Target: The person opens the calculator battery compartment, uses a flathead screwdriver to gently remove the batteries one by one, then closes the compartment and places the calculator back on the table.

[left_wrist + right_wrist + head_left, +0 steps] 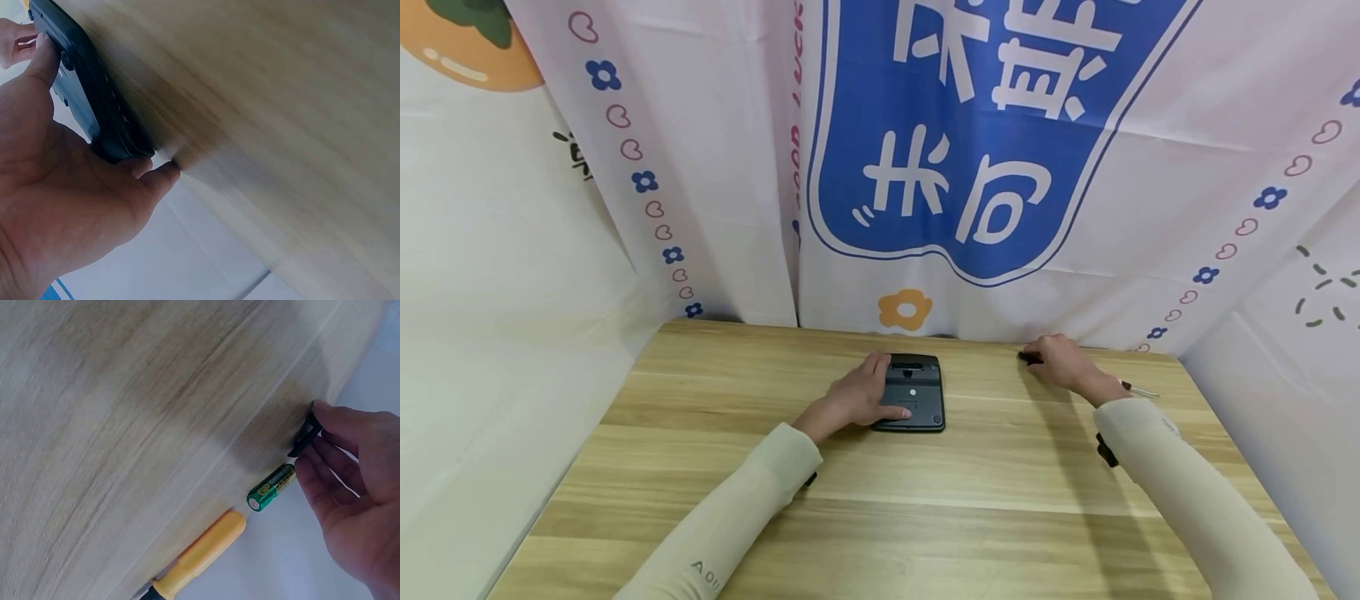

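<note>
A black calculator (917,408) lies face down on the wooden table, with the battery recess in its back exposed near the far edge. My left hand (859,393) grips it from the left, thumb across the back and fingers at the far end. The left wrist view shows this hand (75,175) spanning the calculator's dark casing (94,81). Farther right, my right hand (1063,362) pinches a small black battery cover (306,434) between thumb and fingers at the table's far edge. Just beside those fingers a green battery (271,487) lies on the table.
A screwdriver with a yellow-orange handle (203,553) lies in line with the battery; its metal shaft (1144,391) shows beyond my right wrist in the head view. A printed white curtain (737,208) hangs right behind the table's far edge (760,326).
</note>
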{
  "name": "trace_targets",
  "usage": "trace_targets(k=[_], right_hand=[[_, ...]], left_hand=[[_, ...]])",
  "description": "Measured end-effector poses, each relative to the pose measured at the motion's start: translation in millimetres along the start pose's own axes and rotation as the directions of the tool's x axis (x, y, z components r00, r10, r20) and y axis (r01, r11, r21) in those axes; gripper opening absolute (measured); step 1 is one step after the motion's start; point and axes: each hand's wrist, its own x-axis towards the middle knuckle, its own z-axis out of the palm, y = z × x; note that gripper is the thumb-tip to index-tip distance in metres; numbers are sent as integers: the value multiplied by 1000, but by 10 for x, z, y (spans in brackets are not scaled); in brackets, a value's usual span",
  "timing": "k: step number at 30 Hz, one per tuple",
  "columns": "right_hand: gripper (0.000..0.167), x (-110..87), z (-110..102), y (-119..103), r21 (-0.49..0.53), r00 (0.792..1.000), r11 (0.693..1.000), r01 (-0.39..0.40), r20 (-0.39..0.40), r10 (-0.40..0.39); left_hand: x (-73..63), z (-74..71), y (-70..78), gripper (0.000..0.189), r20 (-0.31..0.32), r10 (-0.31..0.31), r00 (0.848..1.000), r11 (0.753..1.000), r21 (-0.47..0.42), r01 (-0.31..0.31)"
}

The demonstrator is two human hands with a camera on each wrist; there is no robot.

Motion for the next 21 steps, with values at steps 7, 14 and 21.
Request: trace_targets(k=[7,14,21], right_hand=[[25,-9,19,-5,-18,999,1000,13,-36,-13],[20,-28,1,-68,-33,997,999,36,-63,-38],[8,20,11,-73,-59,998,997,43,-48,-46]], left_hand=[[8,5,1,109,2,-2,1000,1000,4,2],[2,-1,1,109,6,-3,1000,1000,-4,3],[2,-5,-5,109,6,0,1000,1000,-4,0]])
